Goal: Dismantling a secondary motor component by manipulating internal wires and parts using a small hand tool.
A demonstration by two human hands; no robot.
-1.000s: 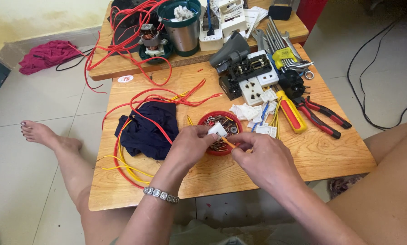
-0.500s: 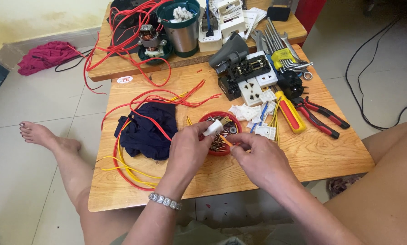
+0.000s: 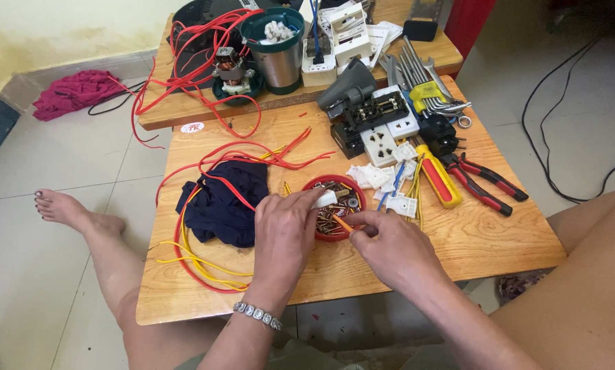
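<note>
My left hand (image 3: 285, 229) grips a small white part (image 3: 324, 199) between thumb and fingers; my right hand (image 3: 390, 248) pinches a thin orange-handled driver (image 3: 342, 223), fingers closed narrow on it. Both meet at the centre of the frame, over the red dish (image 3: 334, 205).

Change from a second ago: the hands hovered then a little apart, above the near rim of the dish, the white part raised between them. Half a second ago the left hand lifted the part higher. Now both hands have come down and forward: the part sits at the upper left rim of the dish, and the driver's tip lies low among the screws (image 3: 329, 220). I judge this as a pause in working on the part to pick out a screw; whether one is caught on the tip I cannot tell.

Surroundings, unmoved: dark cloth (image 3: 224, 199) left of the dish, ringed by red wires (image 3: 211, 154) and yellow wires (image 3: 198, 264); loose white pieces (image 3: 372, 175) just right of the dish; a red-and-yellow screwdriver (image 3: 439, 179) and red pliers (image 3: 486, 185) further right; black-and-white socket block (image 3: 383, 123) above; steel cup (image 3: 276, 51) and motor (image 3: 231, 72) at upper left. All rest on the wooden table (image 3: 499, 233).
</note>
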